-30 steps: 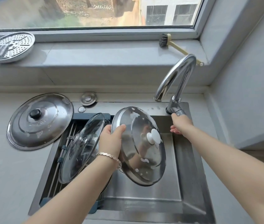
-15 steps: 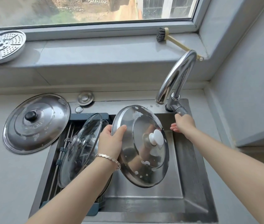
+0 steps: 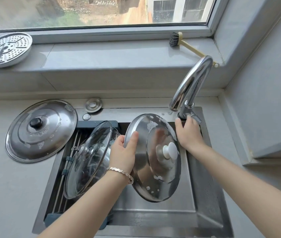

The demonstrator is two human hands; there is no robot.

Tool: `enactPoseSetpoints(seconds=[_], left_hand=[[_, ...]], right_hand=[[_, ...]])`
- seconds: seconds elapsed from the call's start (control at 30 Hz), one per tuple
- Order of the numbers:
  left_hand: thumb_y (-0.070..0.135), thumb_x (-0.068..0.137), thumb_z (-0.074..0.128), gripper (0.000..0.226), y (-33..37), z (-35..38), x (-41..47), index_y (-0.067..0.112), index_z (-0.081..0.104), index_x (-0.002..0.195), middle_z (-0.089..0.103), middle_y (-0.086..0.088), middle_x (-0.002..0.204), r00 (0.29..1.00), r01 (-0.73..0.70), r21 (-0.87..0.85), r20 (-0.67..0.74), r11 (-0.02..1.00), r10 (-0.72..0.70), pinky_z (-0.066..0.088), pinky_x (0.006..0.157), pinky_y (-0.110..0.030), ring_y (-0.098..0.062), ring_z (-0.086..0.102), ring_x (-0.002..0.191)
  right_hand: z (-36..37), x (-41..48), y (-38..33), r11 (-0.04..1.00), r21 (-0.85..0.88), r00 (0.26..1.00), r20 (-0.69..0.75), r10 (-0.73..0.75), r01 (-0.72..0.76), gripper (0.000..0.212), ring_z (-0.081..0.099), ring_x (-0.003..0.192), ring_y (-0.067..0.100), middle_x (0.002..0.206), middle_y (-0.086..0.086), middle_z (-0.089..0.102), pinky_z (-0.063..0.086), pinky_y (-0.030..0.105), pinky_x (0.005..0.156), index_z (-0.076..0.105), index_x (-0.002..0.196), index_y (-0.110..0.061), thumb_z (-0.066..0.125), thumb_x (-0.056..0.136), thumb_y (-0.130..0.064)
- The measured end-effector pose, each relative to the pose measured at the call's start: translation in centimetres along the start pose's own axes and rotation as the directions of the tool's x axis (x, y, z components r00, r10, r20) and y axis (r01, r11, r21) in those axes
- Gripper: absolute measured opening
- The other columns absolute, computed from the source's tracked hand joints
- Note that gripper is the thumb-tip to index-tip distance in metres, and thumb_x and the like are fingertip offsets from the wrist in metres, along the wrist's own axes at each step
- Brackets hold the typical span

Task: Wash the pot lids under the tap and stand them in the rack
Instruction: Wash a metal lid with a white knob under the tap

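My left hand grips the left rim of a steel pot lid with a white knob, held tilted over the sink. My right hand is wrapped on the tap lever at the base of the chrome tap. No water is visible at the spout. A glass lid stands tilted in the rack across the sink's left side. A large steel lid with a black knob lies flat on the counter to the left.
A perforated steamer plate and a dish brush lie on the window sill. A sink plug sits on the counter behind the rack. A wall corner closes in on the right.
My right hand has moved up from beside the lever and closed on it. The lid in my left hand has stayed nearly still.
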State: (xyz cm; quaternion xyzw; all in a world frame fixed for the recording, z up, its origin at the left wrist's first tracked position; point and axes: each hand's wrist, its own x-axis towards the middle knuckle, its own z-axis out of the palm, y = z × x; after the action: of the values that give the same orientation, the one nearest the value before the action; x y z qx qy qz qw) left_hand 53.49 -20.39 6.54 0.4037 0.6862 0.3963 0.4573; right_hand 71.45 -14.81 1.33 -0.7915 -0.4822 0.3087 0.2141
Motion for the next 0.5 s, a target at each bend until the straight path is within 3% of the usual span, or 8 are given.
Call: enactPoseSetpoints(seconds=[0.1, 0.17, 0.23, 0.3, 0.37, 0.4, 0.43, 0.5], left_hand=[[0.037, 0.092, 0.047, 0.036, 0.2, 0.6, -0.7, 0.010, 0.042, 0.070, 0.033, -0.004, 0.061, 0.998, -0.070, 0.046, 0.007, 0.997, 0.069, 0.028, 0.048, -0.020, -0.015, 0.030, 0.055], [0.034, 0.094, 0.044, 0.037, 0.2, 0.7, -0.9, 0.008, 0.045, 0.069, 0.040, -0.005, 0.059, 0.998, -0.064, -0.003, -0.023, 0.998, 0.064, 0.031, 0.048, -0.019, -0.015, 0.036, 0.056], [0.033, 0.096, 0.039, 0.041, 0.2, 0.2, -1.0, 0.005, 0.051, 0.068, 0.051, -0.004, 0.062, 0.998, -0.038, -0.072, -0.047, 0.997, 0.035, 0.040, 0.054, -0.021, -0.015, 0.047, 0.059], [0.034, 0.098, 0.035, 0.048, 0.1, -0.3, -1.2, 0.003, 0.054, 0.067, 0.053, -0.004, 0.061, 0.996, -0.056, -0.068, -0.073, 0.996, 0.051, 0.045, 0.058, -0.028, -0.015, 0.049, 0.059], [0.031, 0.098, 0.034, 0.048, 0.1, -0.4, -1.8, 0.008, 0.042, 0.056, 0.040, -0.002, 0.054, 0.987, -0.132, -0.031, -0.095, 0.991, 0.129, 0.034, 0.051, -0.031, -0.015, 0.037, 0.053], [0.028, 0.098, 0.034, 0.047, 0.1, -0.4, -2.1, 0.013, 0.035, 0.054, 0.034, 0.001, 0.052, 0.982, -0.159, -0.025, -0.111, 0.987, 0.156, 0.029, 0.049, -0.027, -0.014, 0.031, 0.051], [0.026, 0.098, 0.035, 0.046, 0.1, -0.3, -2.2, 0.015, 0.034, 0.054, 0.033, 0.003, 0.052, 0.978, -0.171, -0.032, -0.129, 0.985, 0.165, 0.027, 0.049, -0.024, -0.013, 0.030, 0.050], [0.025, 0.098, 0.035, 0.043, 0.3, -0.4, -1.9, 0.017, 0.047, 0.058, 0.047, 0.006, 0.054, 0.979, -0.159, -0.112, -0.148, 0.981, 0.141, 0.038, 0.054, -0.022, -0.010, 0.044, 0.052]], right_hand=[[1.6, -4.6, -3.4, 0.970, 0.011, 0.954, 0.176, -0.242, 0.244, 0.063, 0.013, 0.144, 0.024, 0.155, 0.010, 0.020, 0.011, 0.035, 0.118, 0.022, 0.146, -0.006, 0.022, 0.097, -0.046], [2.5, -7.6, -4.8, 0.903, -0.015, 0.889, 0.181, -0.420, 0.429, 0.073, -0.011, 0.144, 0.012, 0.156, 0.002, -0.008, -0.008, 0.027, 0.117, 0.001, 0.148, -0.009, 0.011, 0.091, -0.052], [2.8, -9.4, -5.5, 0.799, -0.002, 0.787, 0.177, -0.592, 0.601, 0.077, -0.021, 0.139, 0.005, 0.151, -0.006, -0.018, -0.018, 0.021, 0.113, -0.003, 0.148, -0.011, 0.004, 0.084, -0.053], [3.0, -8.2, -6.0, 0.834, -0.001, 0.822, 0.171, -0.543, 0.551, 0.075, -0.019, 0.140, 0.005, 0.154, -0.004, -0.015, -0.017, 0.021, 0.112, -0.002, 0.149, -0.013, 0.009, 0.088, -0.055], [2.5, -6.0, -7.0, 0.977, 0.129, 0.973, 0.135, -0.185, 0.168, 0.070, -0.012, 0.144, 0.014, 0.158, 0.007, -0.007, -0.010, 0.029, 0.116, -0.001, 0.149, -0.010, 0.018, 0.095, -0.051], [2.2, -5.7, -7.5, 0.984, 0.175, 0.989, 0.135, -0.056, 0.032, 0.068, -0.010, 0.145, 0.018, 0.158, 0.011, -0.004, -0.008, 0.032, 0.117, 0.000, 0.148, -0.008, 0.020, 0.097, -0.048], [2.1, -6.4, -8.1, 0.988, 0.155, 0.991, 0.124, -0.048, 0.029, 0.068, -0.011, 0.145, 0.020, 0.157, 0.013, -0.005, -0.008, 0.033, 0.116, -0.001, 0.148, -0.007, 0.020, 0.097, -0.046], [2.6, -9.4, -8.7, 0.956, 0.042, 0.948, 0.125, -0.293, 0.290, 0.075, -0.019, 0.143, 0.019, 0.156, 0.010, -0.016, -0.015, 0.030, 0.114, -0.008, 0.147, -0.008, 0.015, 0.093, -0.053]])
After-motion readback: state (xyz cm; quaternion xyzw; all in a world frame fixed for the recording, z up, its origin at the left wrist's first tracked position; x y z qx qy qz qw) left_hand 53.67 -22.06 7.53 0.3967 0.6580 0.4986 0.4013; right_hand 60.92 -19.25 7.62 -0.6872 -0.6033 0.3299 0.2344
